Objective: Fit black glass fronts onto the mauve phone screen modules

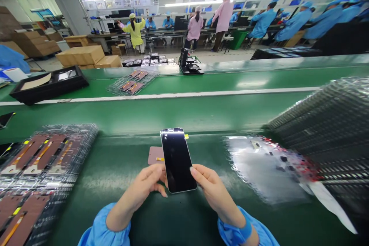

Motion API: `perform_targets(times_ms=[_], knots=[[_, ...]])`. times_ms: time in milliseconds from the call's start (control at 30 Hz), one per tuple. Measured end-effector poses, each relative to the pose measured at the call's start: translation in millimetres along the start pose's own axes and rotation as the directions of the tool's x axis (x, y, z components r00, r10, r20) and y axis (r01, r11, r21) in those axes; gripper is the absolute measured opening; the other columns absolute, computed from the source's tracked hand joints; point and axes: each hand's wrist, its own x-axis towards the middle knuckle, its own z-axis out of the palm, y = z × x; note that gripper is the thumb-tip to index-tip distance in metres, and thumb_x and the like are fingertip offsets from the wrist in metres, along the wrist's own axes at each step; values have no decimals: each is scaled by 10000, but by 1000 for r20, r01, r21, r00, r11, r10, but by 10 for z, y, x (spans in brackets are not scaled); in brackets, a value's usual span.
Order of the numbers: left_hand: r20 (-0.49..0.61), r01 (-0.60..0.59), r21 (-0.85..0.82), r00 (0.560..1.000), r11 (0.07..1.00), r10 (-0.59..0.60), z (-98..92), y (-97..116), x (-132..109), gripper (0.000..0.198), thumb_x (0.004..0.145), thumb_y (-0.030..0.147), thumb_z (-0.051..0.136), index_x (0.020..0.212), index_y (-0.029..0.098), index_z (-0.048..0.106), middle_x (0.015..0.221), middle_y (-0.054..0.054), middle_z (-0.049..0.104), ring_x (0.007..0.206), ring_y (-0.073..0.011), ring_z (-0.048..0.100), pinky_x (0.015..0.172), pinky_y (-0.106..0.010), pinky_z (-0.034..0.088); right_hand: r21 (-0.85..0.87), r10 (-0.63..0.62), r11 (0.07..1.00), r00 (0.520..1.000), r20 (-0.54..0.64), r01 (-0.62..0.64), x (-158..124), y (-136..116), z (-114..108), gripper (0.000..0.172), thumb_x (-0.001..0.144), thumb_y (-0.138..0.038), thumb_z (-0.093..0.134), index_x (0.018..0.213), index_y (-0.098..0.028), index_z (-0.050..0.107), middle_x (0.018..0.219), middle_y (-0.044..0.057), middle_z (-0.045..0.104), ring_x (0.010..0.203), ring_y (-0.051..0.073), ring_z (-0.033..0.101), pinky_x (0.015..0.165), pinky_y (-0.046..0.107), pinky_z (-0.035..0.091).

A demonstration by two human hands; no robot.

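Note:
A smartphone point(178, 161) with a dark screen and a small yellow tab near its top right is held tilted in front of me. My right hand point(208, 184) grips its right edge, thumb at the front. My left hand point(151, 180) has its fingers curled at the phone's lower left edge, and some fingertips are hidden behind it. Just above my left hand, a brownish-pink flat panel point(153, 155) with a yellow strip shows partly behind the phone. I cannot tell whether the left fingers touch that panel too.
Clear plastic trays point(83, 142) with brown panels stand at left. On the right are blurred clear sheets point(253, 173) and a stack of trays point(331, 123). Beyond the white strip lie a black tray point(50, 86), a small clear tray point(131, 82) and a black fixture point(188, 63). People work behind.

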Motion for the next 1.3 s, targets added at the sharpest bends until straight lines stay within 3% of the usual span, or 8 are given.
perform_targets(times_ms=[233,433,667,833,933,1100,1200,1300], knots=[[-142,63,282,990,957,-23,110,-153,-29,346,774,463,707,645,157,610,635,6,592,538,-111,544,547,-246,462,-39,-28,999,995,-100,24,3,100,-28,407,902,-538,590,718,-178,629,625,-26,502,619,133,442,582,261,383],[-220,24,309,974,951,47,107,-148,-48,371,795,489,676,640,170,566,622,27,559,548,-115,561,612,-258,454,31,-6,1000,999,40,5,-5,1,-43,442,954,-541,496,1054,-172,716,823,45,697,764,196,624,728,331,505],[-225,16,327,972,945,61,84,-127,-55,363,808,492,666,655,173,582,637,21,571,577,-135,584,641,-270,462,53,5,998,976,215,-17,-27,-105,-87,475,930,-467,555,1337,-225,586,1107,85,733,838,248,739,818,421,569],[-220,18,290,974,957,48,61,-149,-53,373,807,495,670,646,171,581,631,26,569,573,-130,578,637,-270,464,-77,1,997,976,218,16,-32,-125,-66,541,927,-478,564,1389,-200,518,933,75,769,794,246,753,839,449,572],[-107,23,252,994,967,5,-34,-93,-21,353,794,491,696,691,158,637,671,-1,628,646,-147,607,676,-277,478,-83,4,996,978,208,13,-31,-113,-70,550,918,-491,574,1376,-189,533,947,92,773,779,247,750,868,471,554],[-49,32,54,998,998,-30,-279,194,267,495,857,481,634,1272,215,588,1125,-108,700,943,-227,681,739,-307,528,-54,75,997,956,282,-63,-2,44,-29,556,890,-521,609,1324,-173,591,829,88,776,743,244,742,817,444,563],[-179,123,61,978,991,-110,-488,344,616,385,841,350,691,1168,154,635,899,-85,716,711,-170,678,607,-265,526,-161,150,980,961,233,-114,48,195,-1,662,869,-638,562,1331,-164,585,863,117,779,691,250,743,706,413,580],[-375,135,98,923,986,-89,-725,437,994,318,898,301,631,1177,149,603,946,-59,687,722,-154,659,628,-306,559,-278,49,960,997,60,-30,121,365,-54,769,822,-730,529,1355,-175,554,951,138,778,703,252,747,667,387,591]])
